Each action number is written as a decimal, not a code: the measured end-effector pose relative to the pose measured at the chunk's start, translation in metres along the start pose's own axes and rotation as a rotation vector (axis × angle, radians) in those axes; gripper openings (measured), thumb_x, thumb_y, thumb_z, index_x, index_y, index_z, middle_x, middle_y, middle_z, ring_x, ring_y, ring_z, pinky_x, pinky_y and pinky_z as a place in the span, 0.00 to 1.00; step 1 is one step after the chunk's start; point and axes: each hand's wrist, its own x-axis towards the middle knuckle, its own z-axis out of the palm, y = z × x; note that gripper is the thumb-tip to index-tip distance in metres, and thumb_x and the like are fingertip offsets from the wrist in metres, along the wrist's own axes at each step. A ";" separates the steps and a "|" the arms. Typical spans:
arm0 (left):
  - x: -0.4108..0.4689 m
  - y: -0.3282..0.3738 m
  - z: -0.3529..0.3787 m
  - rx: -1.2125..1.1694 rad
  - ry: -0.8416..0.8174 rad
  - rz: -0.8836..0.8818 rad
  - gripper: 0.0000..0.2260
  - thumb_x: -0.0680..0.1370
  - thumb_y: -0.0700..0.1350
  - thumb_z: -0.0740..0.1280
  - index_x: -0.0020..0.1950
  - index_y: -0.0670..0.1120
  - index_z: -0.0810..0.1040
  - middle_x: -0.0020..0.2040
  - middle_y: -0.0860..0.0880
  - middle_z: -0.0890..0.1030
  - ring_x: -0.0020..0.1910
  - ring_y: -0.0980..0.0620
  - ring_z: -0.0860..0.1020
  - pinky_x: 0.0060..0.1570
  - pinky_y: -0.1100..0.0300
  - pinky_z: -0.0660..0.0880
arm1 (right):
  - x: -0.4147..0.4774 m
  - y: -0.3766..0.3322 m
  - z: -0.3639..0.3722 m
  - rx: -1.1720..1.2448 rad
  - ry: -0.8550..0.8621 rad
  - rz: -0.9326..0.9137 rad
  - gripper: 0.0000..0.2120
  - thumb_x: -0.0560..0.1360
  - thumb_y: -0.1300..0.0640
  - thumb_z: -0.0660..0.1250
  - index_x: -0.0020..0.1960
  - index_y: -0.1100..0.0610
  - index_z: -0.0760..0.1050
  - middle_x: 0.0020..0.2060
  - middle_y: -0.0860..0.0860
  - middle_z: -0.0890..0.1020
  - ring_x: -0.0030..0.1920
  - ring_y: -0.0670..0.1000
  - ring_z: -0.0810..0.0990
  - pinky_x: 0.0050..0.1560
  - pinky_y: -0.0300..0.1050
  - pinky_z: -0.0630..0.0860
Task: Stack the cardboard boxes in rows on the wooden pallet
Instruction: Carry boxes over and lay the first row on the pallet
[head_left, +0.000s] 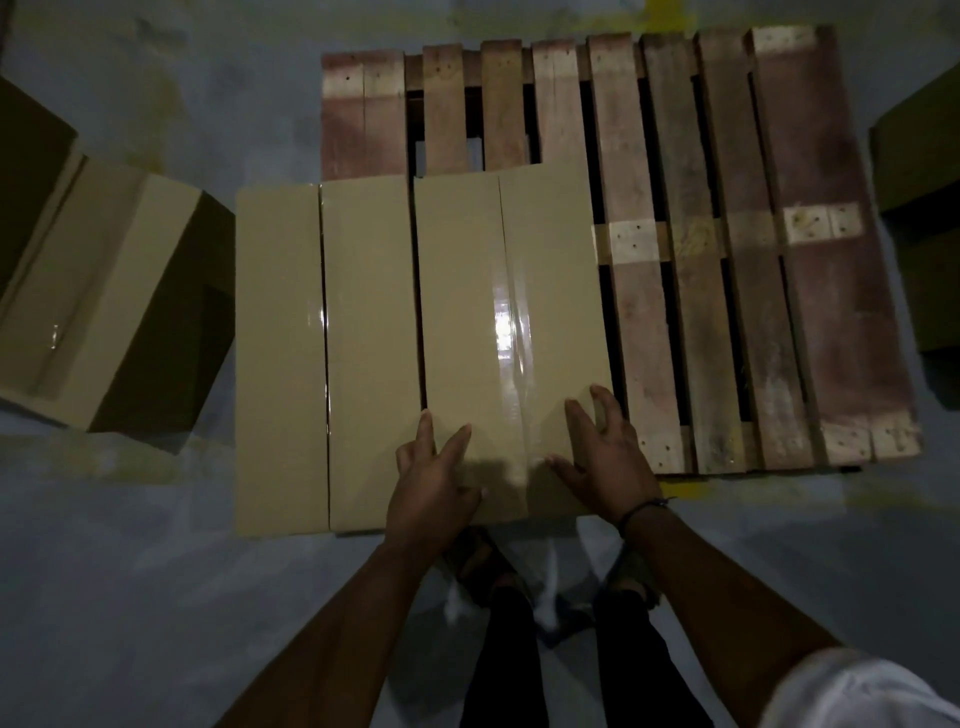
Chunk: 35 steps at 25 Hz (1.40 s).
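One box (104, 291) (askew) beside pallet (727, 260)

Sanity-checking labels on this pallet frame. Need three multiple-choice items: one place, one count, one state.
1. Where on the wooden pallet do both hands rest? A) right box, near end B) left box, far end C) bare slats
2. Boxes on the pallet? A) one B) two C) four
3. How do the hands lie? A) fists B) curled round a flap C) fingers straight, flat

Key: 1A, left hand and right hand lie on that box's near end; 2B, two taped boxes sit side by side; 3C, straight fingers spread on the top.
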 end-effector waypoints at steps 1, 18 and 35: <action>-0.001 0.002 0.000 0.006 0.017 -0.021 0.35 0.76 0.49 0.72 0.80 0.58 0.60 0.83 0.49 0.45 0.77 0.41 0.51 0.69 0.48 0.68 | -0.001 0.002 0.001 -0.007 -0.024 -0.008 0.38 0.76 0.40 0.69 0.79 0.49 0.55 0.80 0.54 0.45 0.74 0.64 0.62 0.68 0.60 0.72; -0.026 -0.029 0.015 -0.551 0.252 -0.350 0.20 0.77 0.28 0.59 0.63 0.40 0.80 0.55 0.45 0.82 0.51 0.52 0.78 0.42 0.80 0.68 | -0.023 -0.002 0.006 0.190 -0.061 0.143 0.45 0.75 0.50 0.74 0.82 0.48 0.50 0.80 0.56 0.40 0.78 0.63 0.58 0.75 0.55 0.65; -0.036 -0.049 0.029 0.163 0.065 0.016 0.45 0.71 0.30 0.72 0.82 0.51 0.53 0.65 0.44 0.64 0.50 0.49 0.71 0.51 0.58 0.74 | -0.034 0.011 0.022 -0.037 -0.214 0.054 0.65 0.66 0.46 0.81 0.80 0.47 0.32 0.75 0.59 0.25 0.76 0.69 0.59 0.73 0.59 0.67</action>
